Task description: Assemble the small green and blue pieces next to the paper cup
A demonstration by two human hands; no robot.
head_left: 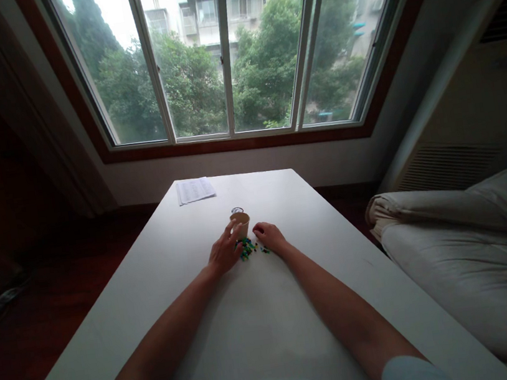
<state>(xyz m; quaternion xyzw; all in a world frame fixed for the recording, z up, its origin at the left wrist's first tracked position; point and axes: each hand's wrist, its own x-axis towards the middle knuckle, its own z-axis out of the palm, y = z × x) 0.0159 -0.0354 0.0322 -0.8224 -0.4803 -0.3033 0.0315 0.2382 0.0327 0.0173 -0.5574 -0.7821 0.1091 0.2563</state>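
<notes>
A brown paper cup [244, 228] stands upright on the white table. My left hand [224, 252] is at its left side, fingers stretched out and apart, overlapping the cup's near left side; whether they touch it I cannot tell. Small green, blue, yellow and dark beads [246, 251] lie in a loose pile in front of the cup, against my left thumb. Right of the cup, my right hand [269, 234] rests low with its fingers curled together. What its fingertips hold, if anything, is too small to make out. A few scattered beads [264, 250] lie just below it.
A thin dark looped thing [237, 210] lies behind the cup. Printed sheets of paper [196, 190] are at the far left of the white table [172, 352]. A pale padded seat [455, 250] stands along the right, and a window [221, 62] is beyond the far edge.
</notes>
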